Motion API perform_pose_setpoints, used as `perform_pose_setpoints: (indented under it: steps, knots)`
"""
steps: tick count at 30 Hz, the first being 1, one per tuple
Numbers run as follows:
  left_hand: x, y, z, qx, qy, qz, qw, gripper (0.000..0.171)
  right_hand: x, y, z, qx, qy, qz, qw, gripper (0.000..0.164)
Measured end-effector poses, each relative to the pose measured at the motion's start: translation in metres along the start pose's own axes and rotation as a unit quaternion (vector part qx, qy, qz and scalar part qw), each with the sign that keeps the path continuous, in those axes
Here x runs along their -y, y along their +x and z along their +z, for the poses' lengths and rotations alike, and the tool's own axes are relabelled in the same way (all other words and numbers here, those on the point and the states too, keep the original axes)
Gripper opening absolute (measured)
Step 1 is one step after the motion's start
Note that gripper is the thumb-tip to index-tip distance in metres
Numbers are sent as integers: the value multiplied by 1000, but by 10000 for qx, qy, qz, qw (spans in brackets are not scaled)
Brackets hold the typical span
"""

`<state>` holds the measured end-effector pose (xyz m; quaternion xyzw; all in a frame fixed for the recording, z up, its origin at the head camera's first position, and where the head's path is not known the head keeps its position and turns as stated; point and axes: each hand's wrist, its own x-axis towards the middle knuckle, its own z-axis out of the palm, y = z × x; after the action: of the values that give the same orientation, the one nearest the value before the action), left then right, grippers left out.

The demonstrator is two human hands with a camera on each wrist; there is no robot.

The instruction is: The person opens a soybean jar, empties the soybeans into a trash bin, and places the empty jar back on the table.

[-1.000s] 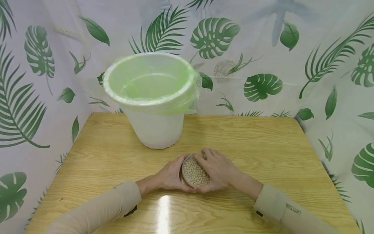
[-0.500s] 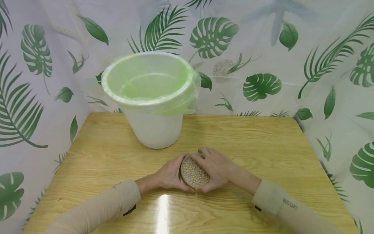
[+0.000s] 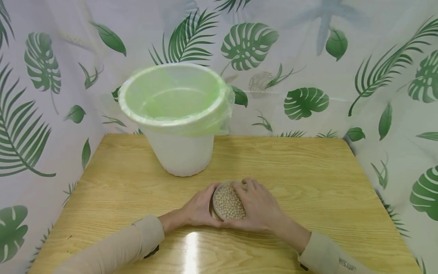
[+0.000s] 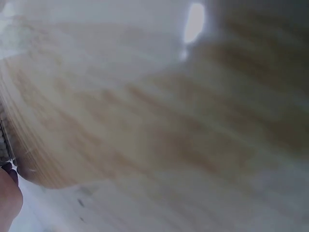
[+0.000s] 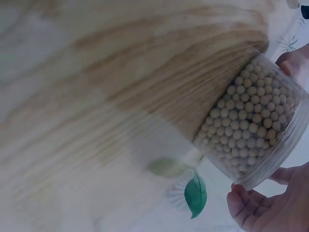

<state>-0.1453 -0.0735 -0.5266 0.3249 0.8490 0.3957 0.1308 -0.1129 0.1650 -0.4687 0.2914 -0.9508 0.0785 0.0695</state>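
Observation:
Low at the middle of the table in the head view is a clear round container [image 3: 228, 201] full of small round beige balls that look like dried soybeans. Its transparent side wall shows in the right wrist view, with the beige balls [image 5: 248, 118] packed behind it. My left hand [image 3: 199, 208] curves round its left side. My right hand [image 3: 260, 207] grips it from the right, with fingers over the far rim and the thumb side near the left thumb. Whether a lid covers it, I cannot tell. In the left wrist view only a bit of the container shows at the left edge.
Behind and left of the hands stands a white bucket [image 3: 179, 154], lined with a thin green plastic bag [image 3: 205, 127] folded over its rim. The wooden table [image 3: 291, 163] is bounded by leaf-printed sheeting [image 3: 304, 102] at the back and sides.
My right hand has shifted slightly on the container, its fingers moving a little right and toward me. The left hand keeps its hold. The bucket stays put.

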Motion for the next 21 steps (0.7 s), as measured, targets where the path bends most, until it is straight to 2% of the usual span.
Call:
perform_pose_setpoints:
  steps: [7, 13, 21]
  knots:
    - [-4, 0, -2, 32, 205, 32, 9998, 112, -1, 4, 3, -83, -3, -192, 9998, 99]
    - [-3, 4, -1, 78, 264, -167, 9995, 117, -11, 9, 5, -127, 13, -563, 9983, 105]
    - [-1, 7, -3, 110, 164, -234, 9995, 122, -24, 18, 4, 150, 201, -1095, 9937, 103]
